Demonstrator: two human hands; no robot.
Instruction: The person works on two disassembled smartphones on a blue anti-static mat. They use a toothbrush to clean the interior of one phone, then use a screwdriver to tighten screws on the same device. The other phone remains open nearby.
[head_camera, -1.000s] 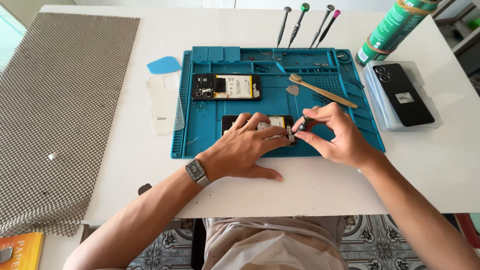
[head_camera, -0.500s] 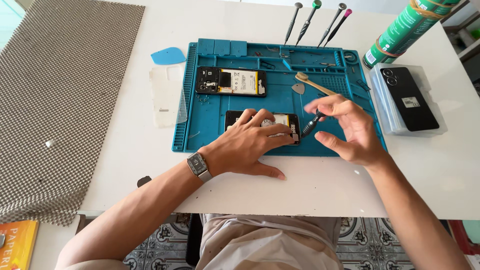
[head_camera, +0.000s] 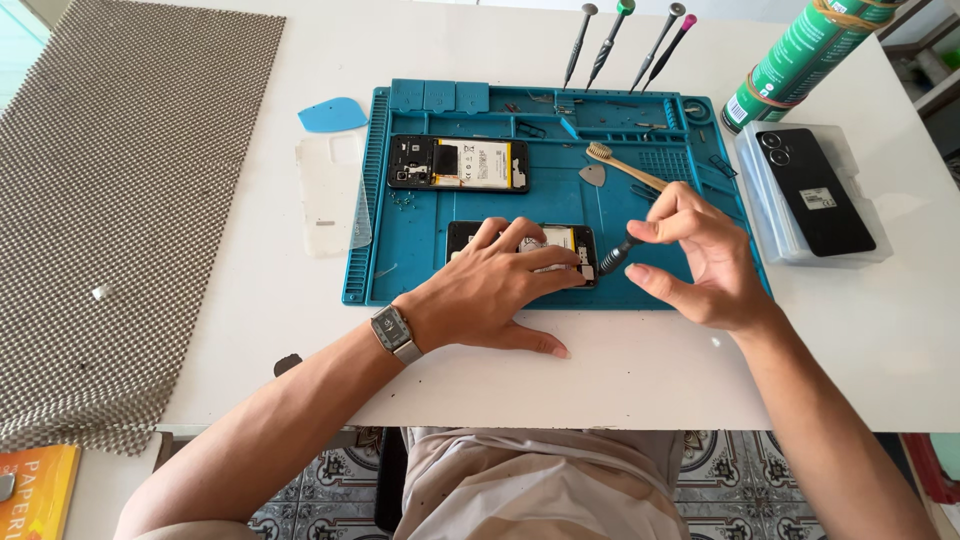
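My left hand (head_camera: 495, 290) lies flat on an opened phone (head_camera: 575, 245) at the front of the blue repair mat (head_camera: 420, 270), fingers spread over it. A small dark screwdriver (head_camera: 613, 256) is pinched between thumb and forefinger of my right hand (head_camera: 700, 260), its tip down at the phone's right end. A second opened phone (head_camera: 458, 163) with its battery showing lies further back on the mat. My left wrist carries a square watch (head_camera: 395, 332).
Several screwdrivers (head_camera: 625, 40) stand at the mat's far edge. A wooden toothbrush (head_camera: 625, 168) and grey pick (head_camera: 593, 176) lie on the mat. A black phone back (head_camera: 815, 190) rests on a clear case, right. Green can (head_camera: 795, 60), blue pick (head_camera: 333, 114), checkered mat (head_camera: 120, 190).
My right hand has drawn back to the right and opened its lower fingers, still pinching the screwdriver. The view has shifted slightly. My left hand stays on the phone.
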